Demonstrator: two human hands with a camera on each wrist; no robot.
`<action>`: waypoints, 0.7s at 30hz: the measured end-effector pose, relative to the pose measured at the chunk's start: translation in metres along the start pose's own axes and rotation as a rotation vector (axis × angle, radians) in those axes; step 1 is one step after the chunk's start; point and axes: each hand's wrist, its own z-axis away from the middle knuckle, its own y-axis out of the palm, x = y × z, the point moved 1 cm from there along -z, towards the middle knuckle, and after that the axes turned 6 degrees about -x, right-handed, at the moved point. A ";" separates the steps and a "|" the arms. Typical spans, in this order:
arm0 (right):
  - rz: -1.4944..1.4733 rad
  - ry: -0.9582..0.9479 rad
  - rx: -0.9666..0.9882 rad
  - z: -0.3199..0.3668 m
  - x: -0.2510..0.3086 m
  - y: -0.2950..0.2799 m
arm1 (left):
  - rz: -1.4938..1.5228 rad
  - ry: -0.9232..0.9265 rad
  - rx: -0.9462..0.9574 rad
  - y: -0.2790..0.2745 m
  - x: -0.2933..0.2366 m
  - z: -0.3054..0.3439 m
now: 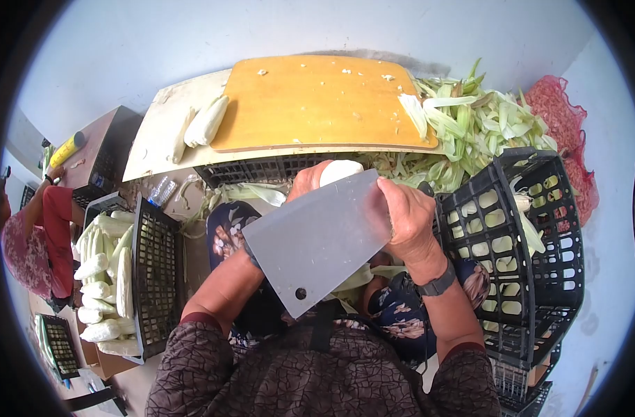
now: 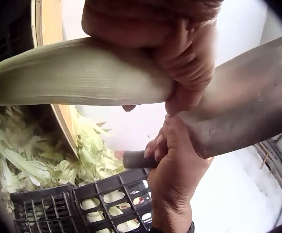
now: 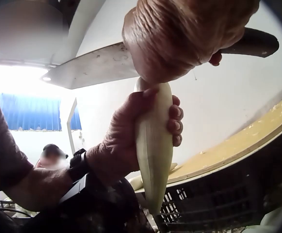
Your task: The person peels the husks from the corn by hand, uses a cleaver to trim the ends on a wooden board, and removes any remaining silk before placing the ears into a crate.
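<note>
At the centre of the head view, the left hand point(image 1: 309, 182) is curled round a pale corn ear point(image 1: 340, 171), held upright above the lap in front of the surface point(image 1: 161, 128). The right hand point(image 1: 409, 219) grips the handle of a broad cleaver point(image 1: 316, 240), whose flat grey blade lies across the front of the ear and hides most of it. A wooden cutting board point(image 1: 317, 104) rests on the surface beyond, with two peeled ears point(image 1: 206, 121) beside its left edge. Green husks point(image 1: 484, 121) are heaped at the right. A black crate point(image 1: 540, 278) stands by the right arm, and a crate of peeled ears point(image 1: 105, 278) stands at the left.

From the left wrist, the left hand's fingers point(image 2: 179, 43) wrap the ear point(image 2: 78, 73), which runs leftward. Just below, the right hand point(image 2: 177, 165) is clenched on the dark cleaver handle point(image 2: 136, 159). The blade meets the ear by the left hand's fingers.

From the right wrist, the right hand point(image 3: 179, 34) is closed on the handle and the blade point(image 3: 92, 65) points left. Under it the left hand point(image 3: 126, 136) clasps the ear point(image 3: 153, 145), which hangs tip down, touching the blade at its top.
</note>
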 end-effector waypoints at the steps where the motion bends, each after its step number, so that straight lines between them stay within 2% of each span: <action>1: 0.000 0.002 0.001 -0.002 -0.003 0.000 | 0.066 -0.043 0.041 -0.002 -0.001 0.005; 3: 0.039 0.001 -0.083 -0.008 -0.011 0.001 | 0.197 -0.128 0.124 -0.006 -0.004 0.022; 5: 0.245 0.275 0.010 -0.003 -0.040 0.006 | -0.474 0.424 0.396 0.008 -0.004 0.026; 6: 0.394 0.406 0.059 0.002 -0.057 0.007 | -0.348 0.350 0.417 0.022 0.005 0.035; 7: 0.328 0.435 -0.100 0.002 -0.065 0.004 | -0.425 0.284 0.426 0.029 0.011 0.041; 9: 0.109 0.663 -0.228 0.002 -0.066 -0.006 | -0.465 0.256 0.321 0.028 0.016 0.033; 10: 0.112 0.660 -0.216 0.001 -0.064 -0.010 | -0.472 0.286 0.213 0.023 0.011 0.026; 11: 0.036 0.676 -0.268 0.000 -0.064 -0.014 | -0.360 0.056 0.221 0.014 0.003 0.016; 13: -0.043 0.690 -0.338 -0.002 -0.061 -0.018 | -0.150 -0.152 0.154 0.000 0.003 0.007; 16: -0.073 0.761 -0.307 -0.001 -0.054 -0.019 | -0.084 -0.031 0.073 -0.005 0.008 0.004; 19: -0.084 0.671 -0.311 0.002 -0.043 -0.017 | -0.197 -0.015 0.096 -0.004 0.006 0.004; 21: -0.162 0.544 -0.230 0.001 -0.035 -0.016 | -0.248 0.005 0.056 -0.007 0.011 0.007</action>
